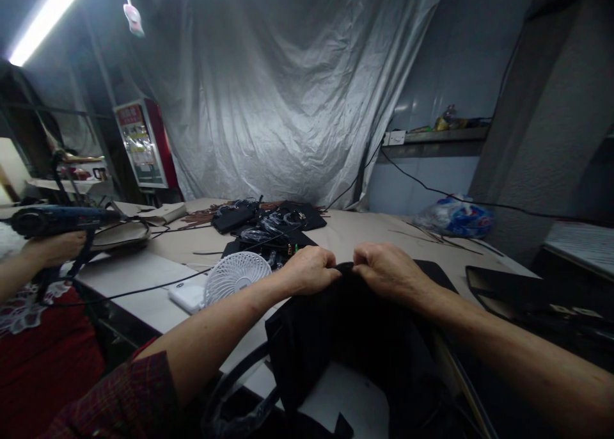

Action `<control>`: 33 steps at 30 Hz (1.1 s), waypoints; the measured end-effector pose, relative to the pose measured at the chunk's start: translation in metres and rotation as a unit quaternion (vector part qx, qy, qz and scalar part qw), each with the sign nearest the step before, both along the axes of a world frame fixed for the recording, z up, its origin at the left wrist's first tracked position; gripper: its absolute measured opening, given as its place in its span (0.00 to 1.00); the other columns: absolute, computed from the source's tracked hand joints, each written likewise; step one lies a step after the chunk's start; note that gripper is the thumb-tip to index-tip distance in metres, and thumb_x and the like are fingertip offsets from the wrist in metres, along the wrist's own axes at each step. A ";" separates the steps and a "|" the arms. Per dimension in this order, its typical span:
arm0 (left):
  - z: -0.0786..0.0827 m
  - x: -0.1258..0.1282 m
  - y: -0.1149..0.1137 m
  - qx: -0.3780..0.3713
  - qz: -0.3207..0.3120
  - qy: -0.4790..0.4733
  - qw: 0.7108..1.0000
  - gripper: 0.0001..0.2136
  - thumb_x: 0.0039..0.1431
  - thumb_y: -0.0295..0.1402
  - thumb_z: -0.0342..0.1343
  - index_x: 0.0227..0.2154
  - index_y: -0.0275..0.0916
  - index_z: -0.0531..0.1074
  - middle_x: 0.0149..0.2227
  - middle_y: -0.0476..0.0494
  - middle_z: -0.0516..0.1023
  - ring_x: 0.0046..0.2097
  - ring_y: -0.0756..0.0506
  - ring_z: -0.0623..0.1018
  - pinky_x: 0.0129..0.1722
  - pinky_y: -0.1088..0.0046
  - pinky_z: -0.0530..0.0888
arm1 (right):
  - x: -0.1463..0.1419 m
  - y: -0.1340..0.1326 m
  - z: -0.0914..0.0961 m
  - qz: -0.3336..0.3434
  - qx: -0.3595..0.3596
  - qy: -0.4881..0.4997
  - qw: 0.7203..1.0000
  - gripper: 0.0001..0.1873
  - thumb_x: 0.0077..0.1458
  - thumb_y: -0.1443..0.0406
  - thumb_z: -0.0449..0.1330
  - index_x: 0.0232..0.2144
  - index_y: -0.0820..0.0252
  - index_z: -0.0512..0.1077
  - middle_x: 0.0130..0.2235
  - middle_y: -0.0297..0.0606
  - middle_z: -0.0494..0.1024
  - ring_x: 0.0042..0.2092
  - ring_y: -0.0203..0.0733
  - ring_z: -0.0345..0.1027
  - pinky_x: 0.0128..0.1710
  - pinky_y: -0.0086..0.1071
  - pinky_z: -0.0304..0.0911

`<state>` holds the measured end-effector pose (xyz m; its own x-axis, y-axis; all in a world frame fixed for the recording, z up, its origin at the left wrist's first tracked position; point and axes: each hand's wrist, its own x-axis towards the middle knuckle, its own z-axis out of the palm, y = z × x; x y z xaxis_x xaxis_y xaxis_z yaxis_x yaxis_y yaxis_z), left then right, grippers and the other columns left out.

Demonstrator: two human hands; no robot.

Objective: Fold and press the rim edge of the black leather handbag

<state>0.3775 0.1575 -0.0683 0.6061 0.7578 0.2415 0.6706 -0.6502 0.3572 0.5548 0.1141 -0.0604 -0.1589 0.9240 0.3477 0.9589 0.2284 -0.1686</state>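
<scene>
A black handbag [307,343] stands close in front of me, its top turned toward me and its inside very dark. My left hand [311,271] is closed on the bag's far upper edge, thumb and fingers pinching it. A short stretch of that edge shows between the hands. Just to the right, my right hand [384,269] pinches the same edge with curled fingers. A looped black handle [235,381], partly in clear plastic wrap, hangs at the bag's left side. Something pale [345,394] shows low inside or below the opening; I cannot tell which.
A white fan [237,278] stands beside my left forearm. Several black bags [268,224] and brown strips lie farther back on the table [359,231]. At left, a co-worker's hand [57,247] holds a heat gun [62,220]. More black pieces [542,304] lie at right.
</scene>
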 end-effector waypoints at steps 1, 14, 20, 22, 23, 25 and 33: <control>0.001 0.000 -0.001 0.003 -0.002 0.005 1.000 0.11 0.54 0.39 0.52 0.26 0.38 0.75 0.25 0.48 0.74 0.29 0.49 0.71 0.27 0.76 0.61 | 0.000 0.000 -0.001 -0.001 0.001 0.003 1.000 0.04 0.49 0.66 0.56 0.24 0.57 0.70 0.26 0.36 0.75 0.29 0.39 0.63 0.28 0.30 0.48; 0.010 0.010 0.004 0.039 -0.055 0.053 0.996 0.11 0.55 0.38 0.53 0.36 0.40 0.76 0.32 0.47 0.78 0.34 0.47 0.75 0.32 0.76 0.67 | 0.002 0.009 -0.003 0.029 0.005 0.096 0.995 0.13 0.41 0.73 0.56 0.33 0.56 0.68 0.28 0.31 0.74 0.30 0.36 0.64 0.27 0.28 0.51; 0.014 0.014 0.000 0.079 0.017 0.072 0.994 0.11 0.53 0.36 0.52 0.28 0.38 0.78 0.28 0.43 0.77 0.31 0.45 0.75 0.32 0.73 0.68 | 0.004 0.004 0.007 0.058 -0.046 0.138 0.988 0.08 0.46 0.70 0.55 0.30 0.57 0.71 0.29 0.33 0.76 0.31 0.37 0.68 0.29 0.28 0.55; 0.013 0.006 0.001 0.050 0.068 0.051 0.995 0.11 0.51 0.38 0.53 0.27 0.39 0.78 0.26 0.44 0.77 0.30 0.45 0.75 0.31 0.73 0.67 | 0.009 -0.004 0.017 0.044 -0.039 0.159 0.986 0.10 0.50 0.67 0.55 0.36 0.57 0.72 0.31 0.34 0.78 0.31 0.37 0.69 0.29 0.28 0.57; 0.012 0.001 0.001 0.034 0.091 0.040 0.994 0.11 0.50 0.39 0.54 0.26 0.39 0.78 0.25 0.44 0.77 0.30 0.46 0.75 0.30 0.73 0.67 | 0.012 -0.008 0.021 0.031 -0.027 0.163 0.986 0.11 0.51 0.65 0.55 0.38 0.58 0.72 0.32 0.34 0.78 0.32 0.38 0.69 0.30 0.28 0.58; 0.008 -0.010 0.003 0.018 0.129 0.029 0.991 0.10 0.48 0.38 0.55 0.26 0.39 0.78 0.25 0.45 0.76 0.30 0.46 0.75 0.29 0.74 0.67 | 0.019 -0.014 0.028 0.012 -0.009 0.162 0.987 0.11 0.52 0.61 0.55 0.37 0.58 0.73 0.34 0.36 0.79 0.34 0.39 0.70 0.32 0.29 0.59; 0.003 -0.024 -0.007 0.069 0.162 0.066 0.982 0.10 0.49 0.35 0.52 0.28 0.39 0.78 0.29 0.41 0.78 0.34 0.42 0.76 0.32 0.70 0.69 | 0.030 -0.028 0.029 -0.007 -0.026 0.156 0.987 0.15 0.54 0.55 0.54 0.33 0.57 0.75 0.27 0.34 0.77 0.28 0.40 0.69 0.27 0.30 0.58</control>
<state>0.3538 0.1507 -0.0657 0.3718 0.8816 0.2908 0.8845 -0.4315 0.1772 0.5849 0.0858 -0.0312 -0.0398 0.9433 0.3296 0.8614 0.1995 -0.4670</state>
